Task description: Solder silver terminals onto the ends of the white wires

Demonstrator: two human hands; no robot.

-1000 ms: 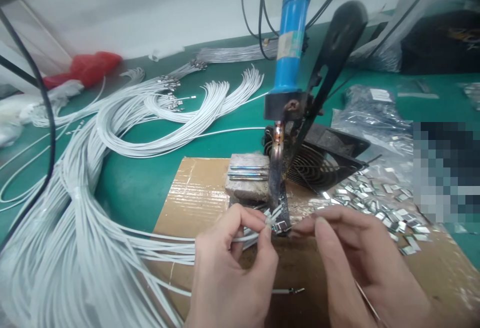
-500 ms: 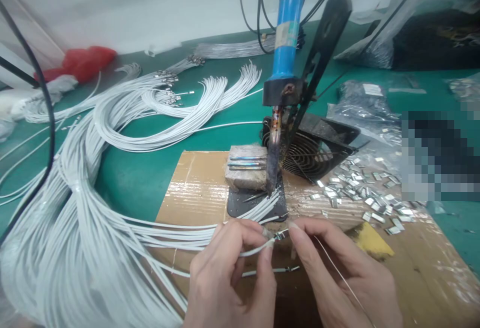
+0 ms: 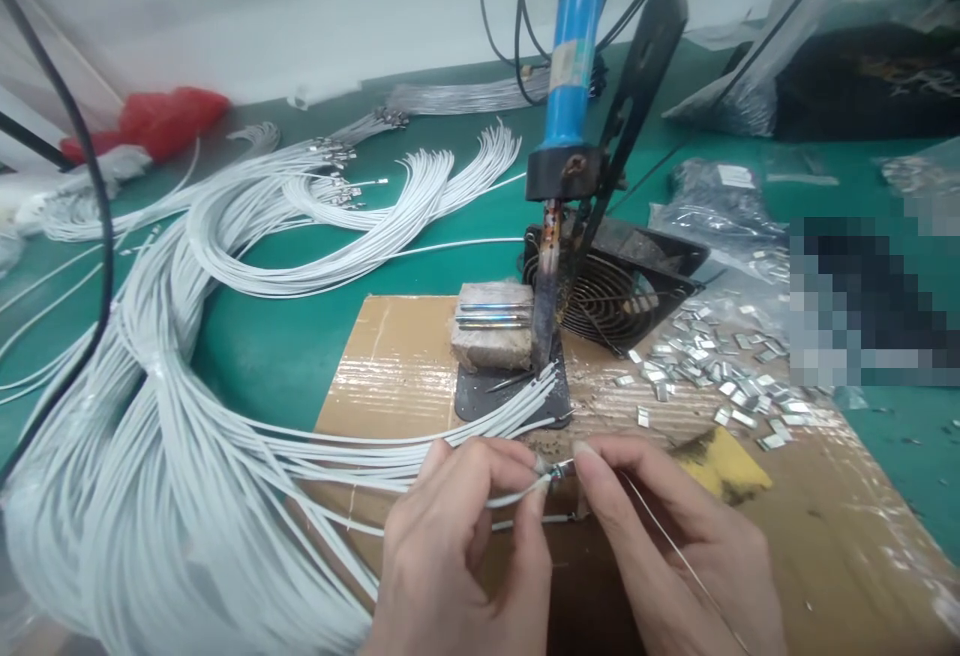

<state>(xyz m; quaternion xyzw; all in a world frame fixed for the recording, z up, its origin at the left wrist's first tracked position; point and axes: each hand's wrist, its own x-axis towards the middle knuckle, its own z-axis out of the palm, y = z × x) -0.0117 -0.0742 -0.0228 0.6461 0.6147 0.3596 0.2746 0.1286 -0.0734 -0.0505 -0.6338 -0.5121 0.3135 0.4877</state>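
My left hand (image 3: 472,536) pinches a white wire (image 3: 514,498) close to its tip. A small shiny metal terminal (image 3: 558,471) sits at that tip, between the two hands. The fingertips of my right hand (image 3: 660,526) are closed at the terminal's far side. A thin silvery strand like solder wire (image 3: 679,556) trails from under the right fingers towards the lower right. Just beyond the hands, a blue-handled soldering iron (image 3: 571,76) stands tip down in a black clamp. Whether the terminal is joined to the wire I cannot tell.
White wires (image 3: 142,496) are heaped at the left, some reaching across the cardboard (image 3: 390,356). A wrapped block (image 3: 491,336) and a black fan (image 3: 622,286) stand around the iron. Loose metal tabs (image 3: 720,376) and a yellow sponge (image 3: 724,464) lie to the right.
Both hands keep their pinch with hardly any movement. The terminal has turned slightly between the fingers. The whole scene has shifted a little up and left.
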